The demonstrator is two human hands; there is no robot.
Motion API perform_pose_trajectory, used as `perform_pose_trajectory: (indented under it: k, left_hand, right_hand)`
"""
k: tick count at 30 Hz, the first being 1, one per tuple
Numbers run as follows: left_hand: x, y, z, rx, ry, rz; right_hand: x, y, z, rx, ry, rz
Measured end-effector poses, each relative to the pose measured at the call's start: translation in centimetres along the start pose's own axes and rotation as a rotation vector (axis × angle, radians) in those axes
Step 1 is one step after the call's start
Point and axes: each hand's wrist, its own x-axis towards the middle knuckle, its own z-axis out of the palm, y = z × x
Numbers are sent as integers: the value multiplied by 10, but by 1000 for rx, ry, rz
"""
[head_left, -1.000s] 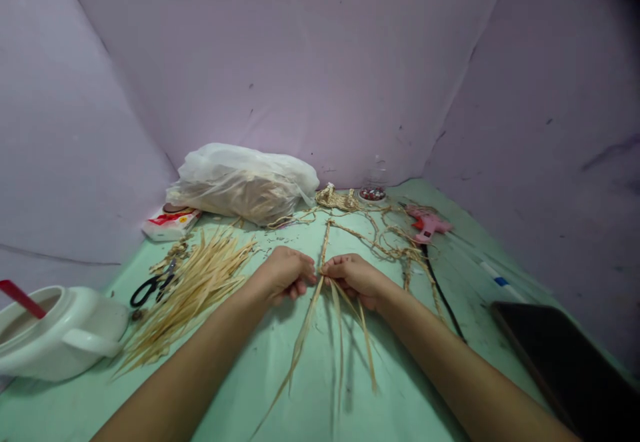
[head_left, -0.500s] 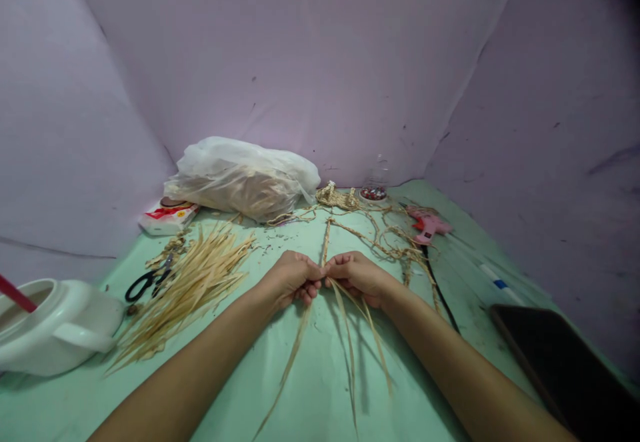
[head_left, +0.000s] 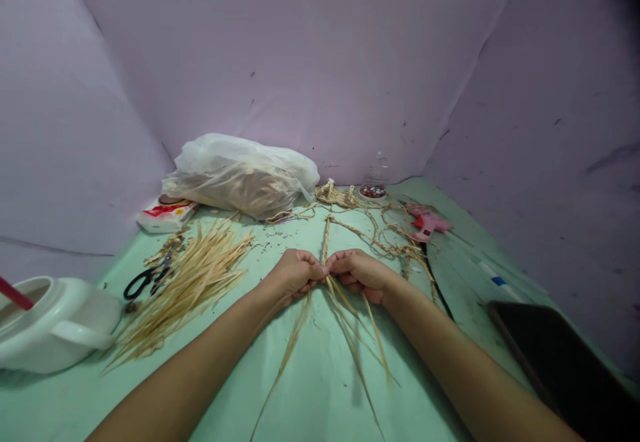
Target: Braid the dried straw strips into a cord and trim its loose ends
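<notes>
My left hand (head_left: 296, 274) and my right hand (head_left: 361, 275) meet at the middle of the table, both closed in a pinch on a braid of dry straw-coloured fibre (head_left: 327, 239). The finished plait runs away from me between the fingertips, up toward a longer braided cord (head_left: 353, 230). Loose strands (head_left: 350, 335) fan out from under the fingers toward me, one group by the left hand and others by the right. Parts of the strands inside the fingers are hidden. Left of my left arm lies a pile of flat dry strips (head_left: 200, 289).
Black-handled scissors (head_left: 140, 283) and a white pot (head_left: 75, 325) are on the left. A plastic bag (head_left: 240, 175) and a red-and-white packet (head_left: 165, 217) stand at the back. On the right are a pink glue gun (head_left: 427, 222), its cord, and a dark flat device (head_left: 555, 362).
My fingers have shifted slightly on the braid, and the loose strands have swung, the middle ones now slanting to the right. Both hands keep their pinch.
</notes>
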Motion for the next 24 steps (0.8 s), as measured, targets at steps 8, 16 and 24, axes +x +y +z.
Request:
perform_pose_trajectory:
  k: [8, 16, 24]
  left_hand:
    - [1, 2, 1, -3, -4, -4]
    - [1, 2, -7, -3, -111, -9]
    - [2, 2, -9, 40, -74, -44]
  right_hand:
    - [0, 0, -2, -9, 2, 24]
    - [0, 4, 0, -70, 3, -22]
    - [2, 7, -2, -210, 2, -128]
